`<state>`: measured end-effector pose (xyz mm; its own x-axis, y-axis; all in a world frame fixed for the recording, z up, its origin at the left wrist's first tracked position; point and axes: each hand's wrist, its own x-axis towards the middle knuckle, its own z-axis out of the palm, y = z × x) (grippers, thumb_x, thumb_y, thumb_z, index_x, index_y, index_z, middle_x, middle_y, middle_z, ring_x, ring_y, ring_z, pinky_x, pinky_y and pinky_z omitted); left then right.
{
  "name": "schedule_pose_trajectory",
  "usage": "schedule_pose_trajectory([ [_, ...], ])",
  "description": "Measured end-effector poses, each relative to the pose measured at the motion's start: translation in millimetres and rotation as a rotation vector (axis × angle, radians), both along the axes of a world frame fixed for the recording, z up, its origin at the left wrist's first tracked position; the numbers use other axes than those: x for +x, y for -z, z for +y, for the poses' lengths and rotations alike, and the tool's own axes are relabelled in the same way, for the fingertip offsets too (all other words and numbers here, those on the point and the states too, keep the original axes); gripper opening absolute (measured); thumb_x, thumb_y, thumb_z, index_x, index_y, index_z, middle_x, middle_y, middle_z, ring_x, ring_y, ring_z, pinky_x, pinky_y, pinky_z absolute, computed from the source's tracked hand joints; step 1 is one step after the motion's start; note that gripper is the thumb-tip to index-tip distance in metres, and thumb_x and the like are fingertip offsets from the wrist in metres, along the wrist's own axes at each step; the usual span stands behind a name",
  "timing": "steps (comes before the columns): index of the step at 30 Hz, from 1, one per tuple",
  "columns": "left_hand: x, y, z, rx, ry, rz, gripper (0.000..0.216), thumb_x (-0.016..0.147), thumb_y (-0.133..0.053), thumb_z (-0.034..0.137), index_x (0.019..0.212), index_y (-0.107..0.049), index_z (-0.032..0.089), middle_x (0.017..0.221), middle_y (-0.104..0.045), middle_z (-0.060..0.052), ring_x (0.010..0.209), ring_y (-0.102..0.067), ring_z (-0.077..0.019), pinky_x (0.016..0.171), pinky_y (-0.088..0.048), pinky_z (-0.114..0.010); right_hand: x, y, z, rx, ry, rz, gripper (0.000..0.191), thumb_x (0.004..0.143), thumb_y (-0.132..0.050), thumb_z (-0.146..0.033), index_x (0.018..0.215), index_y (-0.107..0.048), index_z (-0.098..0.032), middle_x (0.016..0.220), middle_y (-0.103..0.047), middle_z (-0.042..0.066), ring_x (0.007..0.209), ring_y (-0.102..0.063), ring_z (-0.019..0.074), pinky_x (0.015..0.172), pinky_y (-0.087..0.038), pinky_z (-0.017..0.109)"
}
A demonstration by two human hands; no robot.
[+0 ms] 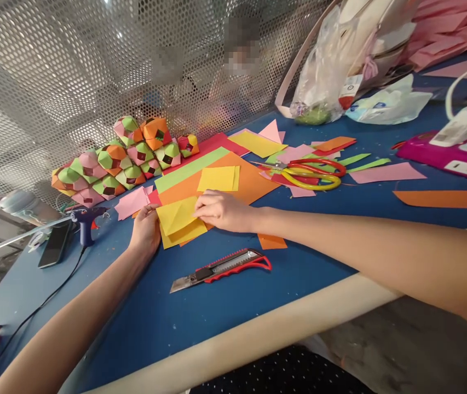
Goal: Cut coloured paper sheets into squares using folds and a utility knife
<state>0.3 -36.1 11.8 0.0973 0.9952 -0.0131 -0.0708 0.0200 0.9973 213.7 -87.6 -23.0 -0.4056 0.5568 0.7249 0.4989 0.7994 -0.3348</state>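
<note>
A yellow paper square (178,220), partly folded, lies on the blue table (167,323). My left hand (146,229) grips its left edge with the fingers curled. My right hand (222,211) presses down on its right side, fingertips pinched on the fold. Beneath it lie an orange sheet (233,186), a green sheet (188,168) and a smaller yellow piece (217,179).
A red utility knife (223,267) lies near the front edge. Scissors (311,172) rest among paper scraps to the right. A stack of folded paper modules (120,158) stands against the perforated metal wall. A glue gun (86,221), a phone (55,244), a power strip (450,156) and bags are also there.
</note>
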Motion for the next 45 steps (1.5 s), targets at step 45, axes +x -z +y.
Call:
schedule_pose_trajectory([
  [45,-4,11.2,-11,0.122,0.181,0.058,0.045,0.055,-0.068,0.012,0.098,-0.057,0.018,0.11,-0.065,-0.006,0.086,-0.058,-0.014,0.068,-0.042,-0.024,6,-15.2,-36,-0.054,0.081,-0.462,0.023,0.095,-0.051,-0.015,0.087,-0.073,-0.017,0.086,-0.065,0.007,0.079,-0.052,0.0188,0.073,-0.042,0.034],
])
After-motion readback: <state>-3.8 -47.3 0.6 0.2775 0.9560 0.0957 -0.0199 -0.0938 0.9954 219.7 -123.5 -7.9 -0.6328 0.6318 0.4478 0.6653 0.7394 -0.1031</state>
